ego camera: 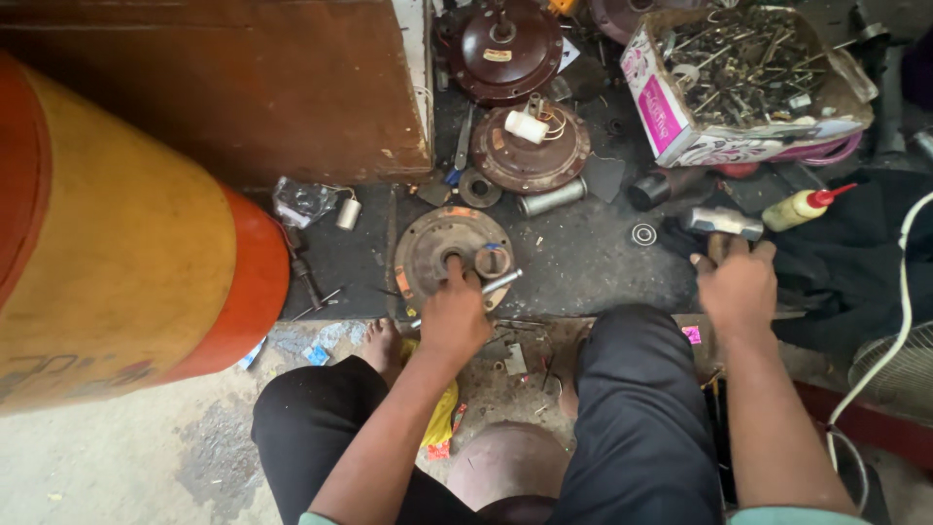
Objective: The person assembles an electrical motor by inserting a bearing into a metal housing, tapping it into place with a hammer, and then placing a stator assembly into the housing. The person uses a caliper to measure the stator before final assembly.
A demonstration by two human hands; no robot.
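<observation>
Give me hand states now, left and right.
Left hand: closed on a thin metal rod, pressing on the round metal plate.
Right hand: closed around the hammer.

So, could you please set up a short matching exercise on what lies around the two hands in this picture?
Things:
1. left hand
2. right hand
3. squeeze bottle
4. cardboard box

Places or states:
A. full of loose metal screws and bolts
B. on the hammer
C. yellowish with a red cap, lying on dark cloth
D. on the round rusty motor cover, with a metal rod

Pairs: 1-D, 2-B, 3-C, 4-A
</observation>
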